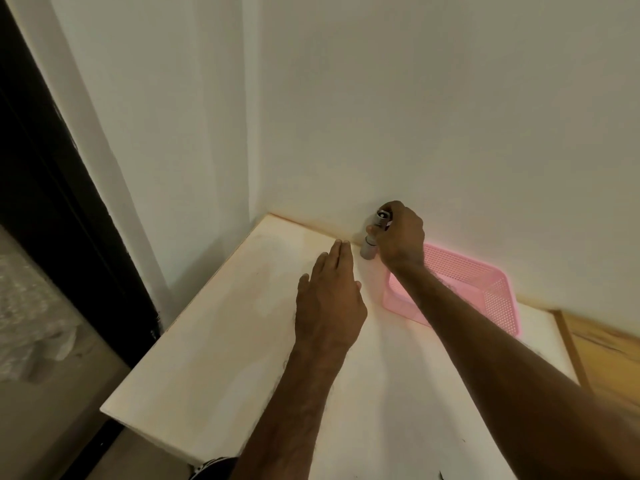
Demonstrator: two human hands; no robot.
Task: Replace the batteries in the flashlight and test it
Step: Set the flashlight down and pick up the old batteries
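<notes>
Right hand [401,233] curls round flashlight [368,249], near-upright, long axis vertical, lower end down by table [225,341] at wall [450,133]. Left hand [329,299], fingers straight and together, holds nothing; fingertips just left of grip, nearest free lower end. Pink basket [485,289] right of grip.

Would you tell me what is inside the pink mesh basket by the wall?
The pink plastic mesh basket shows only its perforated walls, no contents. The right forearm covers its near-left corner, so that part is hidden.
</notes>
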